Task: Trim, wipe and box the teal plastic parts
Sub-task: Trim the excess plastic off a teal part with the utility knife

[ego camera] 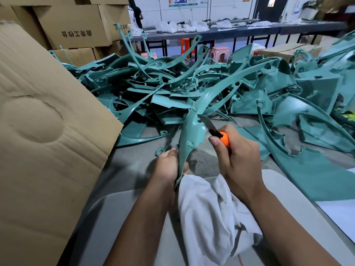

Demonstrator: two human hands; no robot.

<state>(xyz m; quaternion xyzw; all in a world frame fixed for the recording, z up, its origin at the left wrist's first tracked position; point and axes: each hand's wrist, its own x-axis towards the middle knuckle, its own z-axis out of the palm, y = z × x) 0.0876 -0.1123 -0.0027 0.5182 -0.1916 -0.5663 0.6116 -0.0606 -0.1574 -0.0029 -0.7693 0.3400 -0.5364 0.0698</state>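
White cloth [207,214] underlies hands trimming teal part [189,139]; cardboard box [44,131] left.

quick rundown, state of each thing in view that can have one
left hand: grips the part's lower end
right hand: grips the knife
part: held up, being trimmed
knife: blade out, against the part's edge
cloth: crumpled on the lap, idle
pile: loose, unboxed
box flap: open, dented
far boxes: closed, stacked
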